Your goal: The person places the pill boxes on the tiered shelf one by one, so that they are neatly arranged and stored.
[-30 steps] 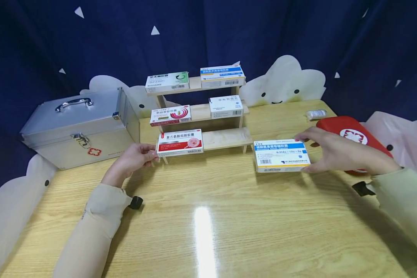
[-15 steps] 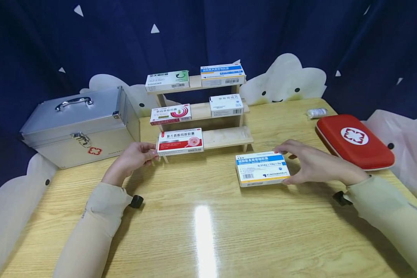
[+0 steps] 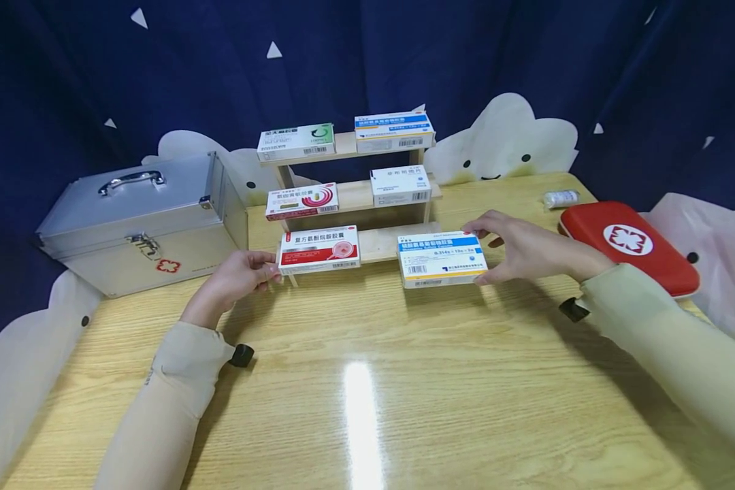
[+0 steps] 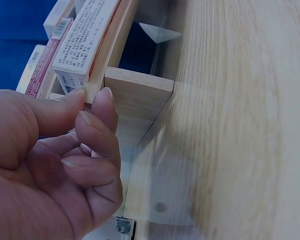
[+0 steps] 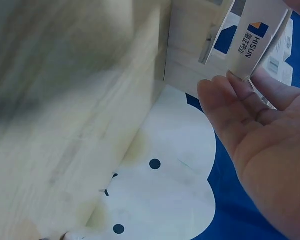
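Observation:
My right hand (image 3: 520,250) pinches a blue-and-white medicine box (image 3: 442,261) by its right end, thumb at the front edge and fingers at the back. The box is raised off the table, overlapping the right half of the bottom step of a three-tier wooden shelf (image 3: 380,242). In the right wrist view its printed end (image 5: 251,44) tilts above the fingertips. My left hand (image 3: 235,282) pinches the left end of that bottom step, thumb beside a red-and-white medicine box (image 3: 318,249) lying there. The left wrist view shows thumb and index fingertip on the shelf edge (image 4: 101,85).
Higher tiers bear a green-and-white box (image 3: 295,141), another blue-and-white box (image 3: 393,132), a pink-and-white box (image 3: 301,201) and a white box (image 3: 400,185). A silver metal case (image 3: 141,224) stands left. A red first-aid case (image 3: 627,239) and a wrapped roll (image 3: 561,199) lie right.
My right hand has carried the blue-and-white box leftward from near the red case, dipping, then rising to the bottom step. My left hand has stayed at the shelf's end.

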Tool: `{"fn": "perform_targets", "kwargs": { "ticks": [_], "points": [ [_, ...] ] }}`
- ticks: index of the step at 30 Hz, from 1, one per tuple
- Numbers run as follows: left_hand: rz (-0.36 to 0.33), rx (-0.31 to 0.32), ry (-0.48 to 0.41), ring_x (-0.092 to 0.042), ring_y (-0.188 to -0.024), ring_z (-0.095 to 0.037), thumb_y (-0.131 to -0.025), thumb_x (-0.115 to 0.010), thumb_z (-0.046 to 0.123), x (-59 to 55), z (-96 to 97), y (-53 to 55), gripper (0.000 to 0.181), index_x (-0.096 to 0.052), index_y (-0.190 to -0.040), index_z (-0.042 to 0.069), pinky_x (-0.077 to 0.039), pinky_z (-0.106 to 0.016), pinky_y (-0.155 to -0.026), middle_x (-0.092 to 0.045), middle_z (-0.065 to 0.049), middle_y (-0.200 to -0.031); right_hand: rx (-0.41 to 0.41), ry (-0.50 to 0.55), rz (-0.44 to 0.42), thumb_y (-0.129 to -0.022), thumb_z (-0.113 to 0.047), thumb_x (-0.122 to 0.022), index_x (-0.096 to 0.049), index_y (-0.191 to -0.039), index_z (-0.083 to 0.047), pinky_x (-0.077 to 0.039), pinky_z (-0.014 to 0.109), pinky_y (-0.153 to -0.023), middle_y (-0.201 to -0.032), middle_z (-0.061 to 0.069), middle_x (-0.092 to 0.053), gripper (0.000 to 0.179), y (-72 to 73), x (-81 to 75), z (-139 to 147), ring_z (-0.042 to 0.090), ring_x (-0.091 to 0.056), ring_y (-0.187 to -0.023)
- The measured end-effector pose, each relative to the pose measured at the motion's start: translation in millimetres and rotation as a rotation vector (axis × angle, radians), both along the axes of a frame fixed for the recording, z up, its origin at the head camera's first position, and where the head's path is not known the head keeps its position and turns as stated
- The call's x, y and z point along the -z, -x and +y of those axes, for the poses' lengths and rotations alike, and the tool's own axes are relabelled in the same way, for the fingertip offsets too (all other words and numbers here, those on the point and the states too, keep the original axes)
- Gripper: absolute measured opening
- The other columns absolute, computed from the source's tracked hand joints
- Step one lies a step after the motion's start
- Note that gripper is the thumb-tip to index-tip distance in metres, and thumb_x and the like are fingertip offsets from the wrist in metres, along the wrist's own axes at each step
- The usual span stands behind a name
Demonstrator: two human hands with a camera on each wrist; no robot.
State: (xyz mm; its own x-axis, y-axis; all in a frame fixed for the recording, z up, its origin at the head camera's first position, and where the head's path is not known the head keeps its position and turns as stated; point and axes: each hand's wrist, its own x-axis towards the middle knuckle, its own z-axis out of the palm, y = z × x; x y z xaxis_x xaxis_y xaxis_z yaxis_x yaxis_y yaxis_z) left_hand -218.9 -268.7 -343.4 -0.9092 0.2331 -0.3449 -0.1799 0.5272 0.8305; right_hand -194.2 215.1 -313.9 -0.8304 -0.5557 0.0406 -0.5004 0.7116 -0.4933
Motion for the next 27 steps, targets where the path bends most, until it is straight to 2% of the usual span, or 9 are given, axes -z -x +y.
{"fn": "perform_targets", "kwargs": {
  "ticks": [8,13,20,27],
  "points": [
    [0.001,-0.004,-0.004,-0.055,-0.093,-0.023,-0.105,-0.049,0.009,2.5,-1.0,1.0,0.035,-0.050,-0.136,-0.008,-0.049,-0.028,-0.076,-0.063,-0.023,-0.114,0.009,0.023,-0.030,-0.069,-0.026,-0.093,-0.051,-0.135,0.000,-0.051,0.047,-0.090,-0.126,0.010,-0.054,0.082,25.7,0.7,-5,0.028,-0.051,-0.115],
    [-0.003,-0.005,-0.008,-0.056,-0.092,-0.023,-0.105,-0.049,0.008,4.3,-1.5,1.9,0.035,-0.050,-0.136,-0.008,-0.050,-0.028,-0.076,-0.063,-0.024,-0.113,0.014,0.014,-0.045,-0.069,-0.030,-0.093,-0.051,-0.137,-0.002,-0.051,0.048,-0.091,-0.127,0.009,-0.053,0.084,37.7,4.9,-11,0.027,-0.050,-0.116],
    [-0.006,-0.010,-0.007,-0.056,-0.094,-0.023,-0.105,-0.049,0.008,4.1,-1.9,2.3,0.036,-0.049,-0.137,-0.008,-0.050,-0.027,-0.077,-0.063,-0.023,-0.114,0.015,0.010,-0.083,-0.071,-0.032,-0.091,-0.050,-0.140,-0.005,-0.050,0.047,-0.091,-0.129,0.010,-0.051,0.085,50.1,11.5,-19,0.028,-0.048,-0.118],
    [-0.005,-0.010,-0.004,-0.055,-0.093,-0.024,-0.105,-0.049,0.008,2.6,-1.1,1.5,0.035,-0.049,-0.137,-0.007,-0.049,-0.028,-0.077,-0.062,-0.023,-0.114,0.039,0.020,-0.119,-0.073,-0.037,-0.089,-0.046,-0.146,-0.008,-0.049,0.050,-0.092,-0.135,0.011,-0.047,0.089,56.1,13.3,-24,0.031,-0.047,-0.122]
  ]
}}
